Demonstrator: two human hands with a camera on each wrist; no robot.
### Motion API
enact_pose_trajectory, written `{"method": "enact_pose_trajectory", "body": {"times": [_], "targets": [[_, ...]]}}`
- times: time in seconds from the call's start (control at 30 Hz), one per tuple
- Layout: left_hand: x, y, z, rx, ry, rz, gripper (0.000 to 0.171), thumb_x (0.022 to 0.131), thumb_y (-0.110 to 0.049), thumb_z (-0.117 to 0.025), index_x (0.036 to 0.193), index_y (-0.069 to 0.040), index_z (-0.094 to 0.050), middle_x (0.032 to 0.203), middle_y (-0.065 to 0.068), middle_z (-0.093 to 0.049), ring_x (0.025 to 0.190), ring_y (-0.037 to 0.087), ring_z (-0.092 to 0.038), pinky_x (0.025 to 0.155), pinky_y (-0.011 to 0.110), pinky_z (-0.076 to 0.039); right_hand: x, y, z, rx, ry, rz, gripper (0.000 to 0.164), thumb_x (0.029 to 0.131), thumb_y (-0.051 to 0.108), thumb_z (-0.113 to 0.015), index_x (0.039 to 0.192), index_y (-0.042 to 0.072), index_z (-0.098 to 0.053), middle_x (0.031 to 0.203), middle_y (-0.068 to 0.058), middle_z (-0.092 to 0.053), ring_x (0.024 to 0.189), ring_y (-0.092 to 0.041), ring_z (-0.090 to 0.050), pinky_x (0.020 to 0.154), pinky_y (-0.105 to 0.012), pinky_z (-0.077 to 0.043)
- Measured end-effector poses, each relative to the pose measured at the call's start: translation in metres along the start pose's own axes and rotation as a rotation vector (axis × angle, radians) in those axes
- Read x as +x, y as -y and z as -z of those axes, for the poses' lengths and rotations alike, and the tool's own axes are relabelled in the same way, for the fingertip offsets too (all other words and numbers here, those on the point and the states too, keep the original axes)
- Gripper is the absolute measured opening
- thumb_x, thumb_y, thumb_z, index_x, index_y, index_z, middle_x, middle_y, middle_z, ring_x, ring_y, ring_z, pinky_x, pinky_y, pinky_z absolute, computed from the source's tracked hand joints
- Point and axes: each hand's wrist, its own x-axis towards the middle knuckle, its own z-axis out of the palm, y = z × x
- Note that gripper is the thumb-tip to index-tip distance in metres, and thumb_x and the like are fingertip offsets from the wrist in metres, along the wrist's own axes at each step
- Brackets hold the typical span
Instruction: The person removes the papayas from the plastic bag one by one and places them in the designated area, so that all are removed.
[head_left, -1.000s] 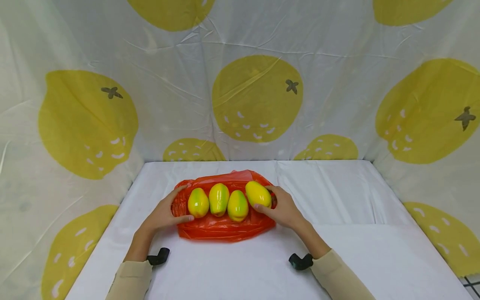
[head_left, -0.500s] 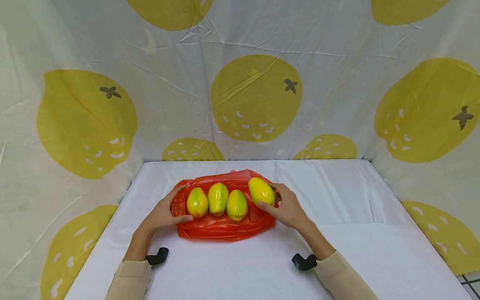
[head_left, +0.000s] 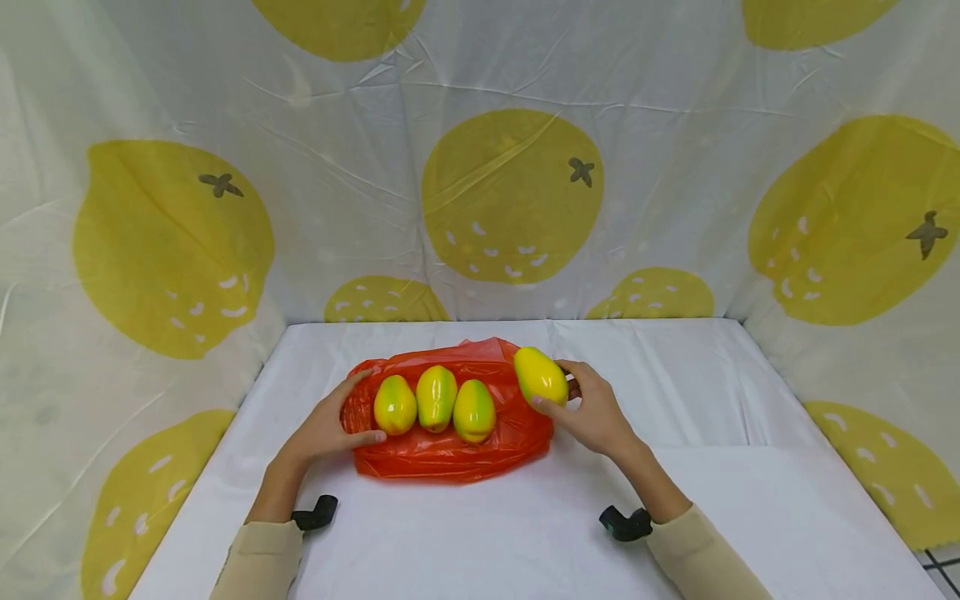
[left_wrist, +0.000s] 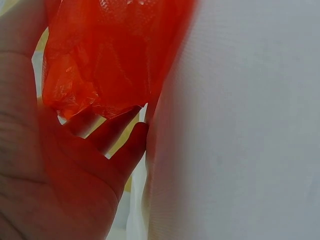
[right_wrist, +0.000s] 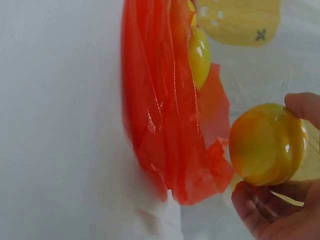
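With my right hand (head_left: 596, 412) I grip one yellow fruit (head_left: 540, 377), the thumb on one side and the fingers on the other. This fruit is lifted off the surface (head_left: 510, 542), near the right end of the red plastic bag (head_left: 450, 462), and its skin is smooth and shiny. My left hand (head_left: 330, 425) is at the left end of the bag, with the fingers relaxed and spread behind it and the thumb in front. The thumb tip is just beside the left fruit (head_left: 394, 405); if it touches, I cannot tell. On the bag, the middle fruit (head_left: 437, 398) and the right fruit (head_left: 474, 411) lie next to it in a row, yellow with green. Behind the surface hangs a pale cloth (head_left: 667, 192) with big printed lemons.
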Motion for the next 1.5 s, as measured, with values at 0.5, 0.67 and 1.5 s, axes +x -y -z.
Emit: {"method": "enact_pose_trajectory", "body": {"times": [0.5, 0.67, 1.5], "targets": [[0.0, 0.001, 0.0, -0.024, 0.002, 0.008, 0.113, 0.072, -0.054, -0.087, 0.163, -0.028, -0.025, 0.163, 0.012, -0.038, 0.145, 0.042, -0.042, 0.1, 0.061, -0.055, -0.005, -0.015, 0.018, -0.021, -0.04, -0.002, 0.073, 0.089, 0.051, -0.075, 0.144, 0.01, -0.052, 0.129, -0.008, -0.062, 0.099, -0.023, -0.06, 0.083, -0.034, -0.055], [-0.001, 0.0, 0.0, -0.025, 0.004, 0.005, 0.113, 0.072, -0.054, -0.087, 0.163, -0.028, -0.025, 0.163, 0.012, -0.038, 0.145, 0.042, -0.041, 0.1, 0.061, -0.055, -0.007, -0.025, 0.022, -0.033, -0.048, -0.011, 0.075, 0.09, 0.053, -0.075, 0.145, 0.01, -0.051, 0.129, -0.009, -0.062, 0.1, -0.023, -0.061, 0.082, -0.033, -0.055], [0.0, 0.003, -0.001, -0.019, 0.002, -0.008, 0.113, 0.073, -0.054, -0.088, 0.163, -0.03, -0.024, 0.164, 0.011, -0.037, 0.146, 0.042, -0.04, 0.102, 0.062, -0.053, -0.013, -0.063, 0.026, -0.121, -0.045, -0.088, 0.074, 0.09, 0.044, -0.076, 0.141, -0.003, -0.049, 0.131, -0.019, -0.06, 0.093, -0.025, -0.059, 0.078, -0.031, -0.052]]}}
